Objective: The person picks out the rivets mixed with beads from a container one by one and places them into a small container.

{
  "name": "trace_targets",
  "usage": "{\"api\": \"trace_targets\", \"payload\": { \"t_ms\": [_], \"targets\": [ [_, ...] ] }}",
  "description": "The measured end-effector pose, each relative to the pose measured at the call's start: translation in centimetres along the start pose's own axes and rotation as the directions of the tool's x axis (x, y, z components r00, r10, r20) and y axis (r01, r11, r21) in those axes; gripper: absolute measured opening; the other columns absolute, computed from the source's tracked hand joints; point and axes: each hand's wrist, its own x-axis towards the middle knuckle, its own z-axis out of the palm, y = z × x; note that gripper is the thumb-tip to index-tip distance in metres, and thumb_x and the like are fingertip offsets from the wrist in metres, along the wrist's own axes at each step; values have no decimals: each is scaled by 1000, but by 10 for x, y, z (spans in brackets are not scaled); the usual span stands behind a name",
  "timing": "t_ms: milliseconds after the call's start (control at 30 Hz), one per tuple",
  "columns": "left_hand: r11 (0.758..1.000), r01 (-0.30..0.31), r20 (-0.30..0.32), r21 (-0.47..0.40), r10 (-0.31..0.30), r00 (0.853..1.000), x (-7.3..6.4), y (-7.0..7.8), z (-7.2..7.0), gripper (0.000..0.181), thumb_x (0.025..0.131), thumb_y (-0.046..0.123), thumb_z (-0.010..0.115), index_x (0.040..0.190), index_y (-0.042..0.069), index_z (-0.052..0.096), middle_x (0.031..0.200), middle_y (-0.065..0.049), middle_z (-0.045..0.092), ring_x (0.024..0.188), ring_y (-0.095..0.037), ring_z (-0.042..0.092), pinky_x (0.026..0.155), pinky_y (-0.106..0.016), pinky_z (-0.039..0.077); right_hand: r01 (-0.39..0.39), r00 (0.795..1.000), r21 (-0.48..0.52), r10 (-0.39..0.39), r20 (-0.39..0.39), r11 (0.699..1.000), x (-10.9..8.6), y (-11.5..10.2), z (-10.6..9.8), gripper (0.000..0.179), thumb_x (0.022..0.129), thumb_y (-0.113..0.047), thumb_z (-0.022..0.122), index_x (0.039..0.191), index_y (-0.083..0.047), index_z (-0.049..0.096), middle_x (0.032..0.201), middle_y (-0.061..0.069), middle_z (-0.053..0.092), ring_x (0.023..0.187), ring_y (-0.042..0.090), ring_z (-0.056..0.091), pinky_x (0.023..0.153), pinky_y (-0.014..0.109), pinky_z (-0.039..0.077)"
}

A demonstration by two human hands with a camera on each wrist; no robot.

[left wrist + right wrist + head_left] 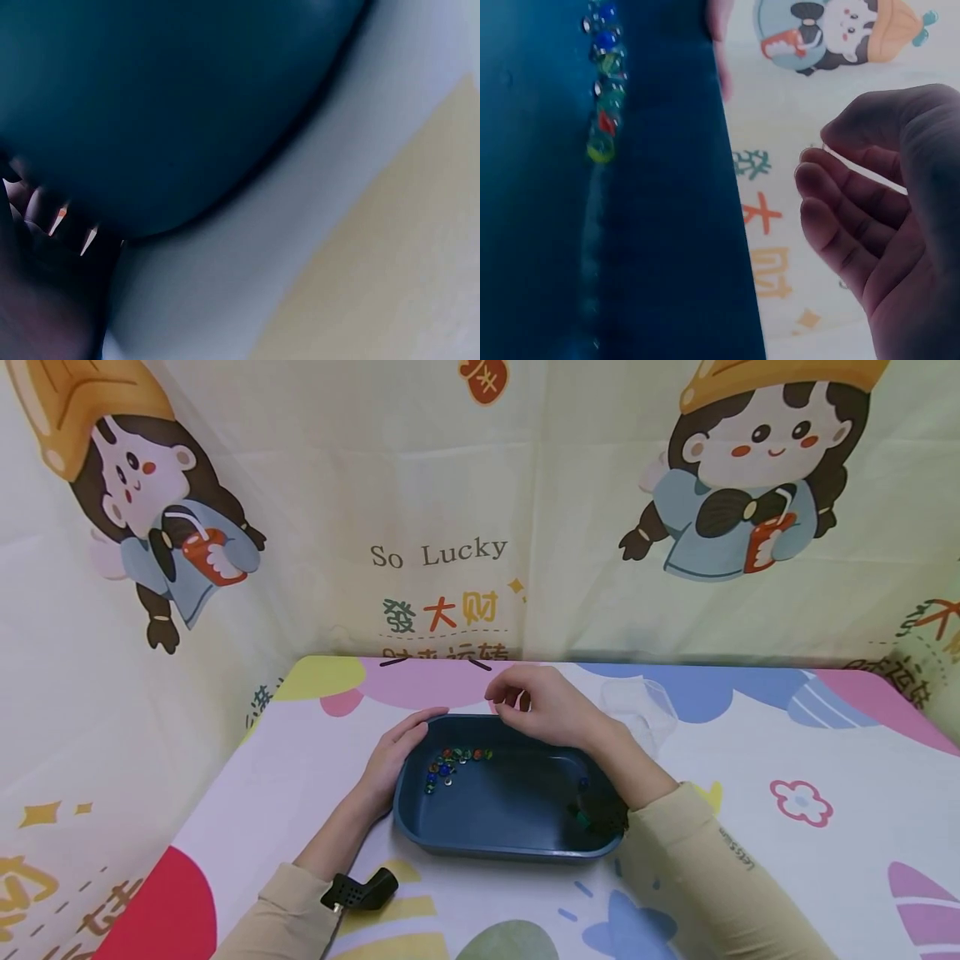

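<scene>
A dark blue rectangular tray (495, 810) lies on the table. Glass marbles (458, 755) of several colours line its far left corner; in the right wrist view the marbles (606, 94) run along the tray's wall. My left hand (386, 762) rests against the tray's left end, its fingers extended along the far left corner. Above the far rim, my right hand (546, 703) hovers with bent fingers. Seen from the right wrist, thumb and index fingertips almost meet, and nothing can be made out between them. A bluish spot, perhaps a marble, lies in shadow near the tray's right end.
A clear plastic container (645, 710) stands behind my right forearm, partly hidden by it. The table has a colourful printed cloth (750, 877), and a cartoon-printed curtain (577, 527) hangs at its back edge. A black wrist camera (362, 890) sticks out from my left sleeve.
</scene>
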Motion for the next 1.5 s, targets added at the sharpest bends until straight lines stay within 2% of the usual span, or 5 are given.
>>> {"api": "trace_targets", "payload": {
  "t_ms": [233,467,767,1067,1500],
  "targets": [
    [1000,-2,1,0,2,1000,1,-1,2,43,110,26,38,147,8,51,147,-12,52,134,-28,48,113,-47,36,-23,998,-19,24,53,1000,-1,2,8,14,90,0,68,104,-1,72,90,3,69,76,12,59,69,31,56],
    [1000,-12,0,6,12,1000,1,-1,0,43,110,28,39,147,8,51,145,-12,54,133,-27,49,113,-45,36,25,994,41,-29,104,999,-1,8,19,15,91,0,69,105,0,70,88,2,68,74,11,59,68,32,56],
    [1000,-10,16,-11,11,1000,-1,-2,-1,46,110,31,39,148,6,49,145,-15,53,132,-30,51,110,-40,40,76,984,42,-82,160,996,1,10,27,16,91,-2,68,106,1,70,87,-1,67,70,8,57,66,27,54],
    [1000,-10,12,-15,10,1000,1,-2,-1,45,110,29,39,148,6,49,145,-15,53,133,-30,50,112,-46,37,74,969,40,-81,234,996,1,10,34,18,91,-4,68,108,1,71,87,-3,67,70,8,56,66,27,54],
    [1000,-1,9,-1,1,1000,1,-1,-1,45,110,29,38,147,6,50,146,-14,52,133,-29,49,112,-43,37,70,946,52,-83,313,996,0,10,43,20,92,-7,69,110,0,70,94,0,67,79,13,60,74,24,53]
  ]
}}
